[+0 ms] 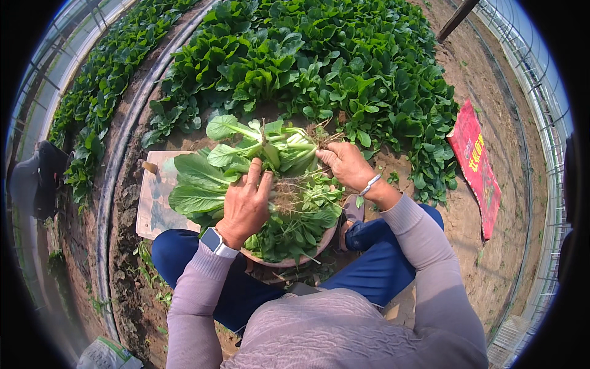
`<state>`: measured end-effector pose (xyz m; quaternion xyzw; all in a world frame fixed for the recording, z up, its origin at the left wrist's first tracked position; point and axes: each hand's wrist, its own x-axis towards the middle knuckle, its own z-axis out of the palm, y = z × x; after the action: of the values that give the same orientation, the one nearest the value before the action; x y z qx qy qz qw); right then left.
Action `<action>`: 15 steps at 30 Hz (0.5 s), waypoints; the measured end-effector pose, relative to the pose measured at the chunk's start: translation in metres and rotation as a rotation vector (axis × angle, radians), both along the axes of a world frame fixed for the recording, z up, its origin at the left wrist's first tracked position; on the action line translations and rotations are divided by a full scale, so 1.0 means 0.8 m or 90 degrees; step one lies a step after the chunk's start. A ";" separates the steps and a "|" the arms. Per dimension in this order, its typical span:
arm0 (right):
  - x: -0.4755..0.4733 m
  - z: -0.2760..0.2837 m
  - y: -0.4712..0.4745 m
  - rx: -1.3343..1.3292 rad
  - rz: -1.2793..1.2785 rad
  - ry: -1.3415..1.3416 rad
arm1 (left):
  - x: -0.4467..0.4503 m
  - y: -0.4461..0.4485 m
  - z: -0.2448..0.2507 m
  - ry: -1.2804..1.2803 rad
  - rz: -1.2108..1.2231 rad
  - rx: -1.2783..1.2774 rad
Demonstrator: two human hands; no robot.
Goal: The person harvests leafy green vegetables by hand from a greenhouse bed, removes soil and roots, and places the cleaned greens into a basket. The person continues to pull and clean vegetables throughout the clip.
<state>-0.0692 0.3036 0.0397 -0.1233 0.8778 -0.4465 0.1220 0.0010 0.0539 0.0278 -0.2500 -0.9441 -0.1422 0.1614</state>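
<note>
My left hand [246, 203], with a watch on its wrist, is closed over a bunch of leafy greens [198, 184]. The broad leaves stick out to the left, and thin roots show right of the fingers; its thumb is hidden. My right hand [345, 163] pinches the root end of more greens [295, 143], whose pale stems run left above my left hand. Soil clings to those roots [322, 133]. Beneath both hands sits a round basin [286, 264] between my legs, heaped with small loose greens [286, 237].
A worn flat board [154, 203] lies at my left knee. Dense rows of leafy plants [322, 60] grow ahead. A red printed sack [477, 175] lies on the soil at right. A long hose [117, 170] runs along the left, near a white sack [108, 355].
</note>
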 end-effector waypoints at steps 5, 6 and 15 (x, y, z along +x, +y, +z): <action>0.015 0.011 -0.008 0.256 0.093 0.316 | 0.011 -0.015 0.001 -0.044 0.011 -0.013; 0.019 0.019 -0.016 0.296 0.083 0.281 | 0.013 -0.017 0.002 -0.048 0.005 -0.003; -0.002 -0.012 -0.003 0.132 0.052 0.252 | 0.027 -0.041 -0.001 -0.036 0.027 -0.052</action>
<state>-0.0708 0.3015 0.0298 -0.2305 0.9202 -0.3154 -0.0226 0.0223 0.0211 0.0267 -0.2324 -0.9583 -0.1070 0.1269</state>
